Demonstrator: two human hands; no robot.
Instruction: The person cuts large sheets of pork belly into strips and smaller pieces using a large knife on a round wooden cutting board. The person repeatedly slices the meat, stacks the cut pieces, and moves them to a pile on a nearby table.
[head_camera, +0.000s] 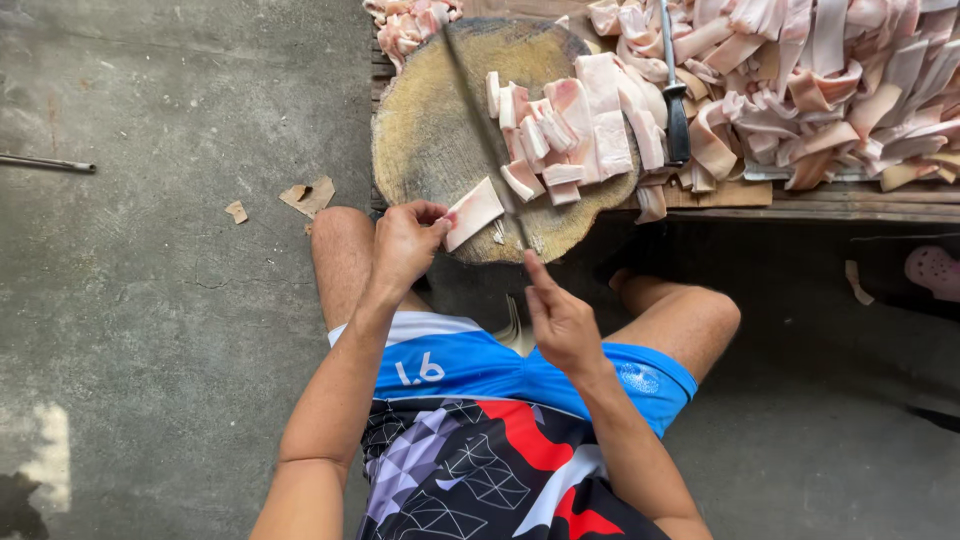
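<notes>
Your left hand (405, 240) was pinched shut on the near corner of a pale slab of pork skin (472, 212), holding it flat on the round wooden chopping block (430, 130), while your right hand (560, 320) was wrapped around the handle of a long knife (485, 130), forefinger stretched up along it and the blade running away across the block. You were in the slicing step, as I read it: the slab sat at the block's near edge, just left of the blade, and a heap of cut pieces (565, 135) lay to the right of it. Beyond that, a big pile of uncut strips (830, 80) covered the wooden bench (850, 205), with a dark-handled sharpening steel (676, 100) lying across it (handle toward you). Your next stroke called for fingertips tucked back from the edge and the blade set square across the slab, I'd judge.
</notes>
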